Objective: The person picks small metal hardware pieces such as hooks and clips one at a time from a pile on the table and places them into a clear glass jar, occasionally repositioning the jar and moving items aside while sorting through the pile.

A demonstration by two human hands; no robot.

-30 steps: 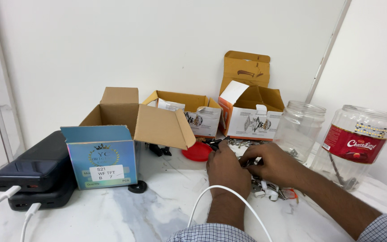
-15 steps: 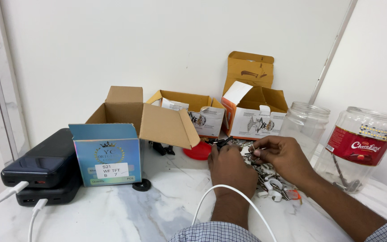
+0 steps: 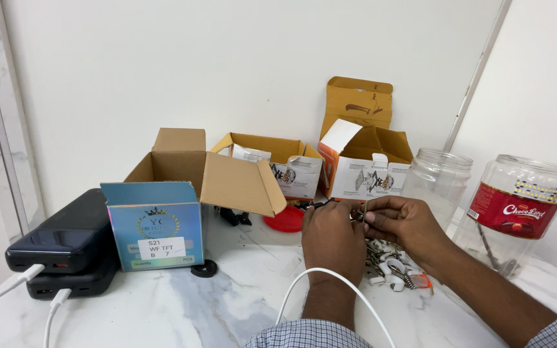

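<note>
I am pinching a small metal part (image 3: 360, 214) between the fingertips of my left hand (image 3: 331, 237) and right hand (image 3: 400, 225), both closed on it, just above the near-right marble table (image 3: 162, 309). A pile of similar clips (image 3: 391, 261) is lying under my hands, so much seems left, and how much is done I cannot tell. Farther out, open boxes (image 3: 278, 164) are standing behind, two jars (image 3: 478, 187) right, power banks (image 3: 66, 241) left.
</note>
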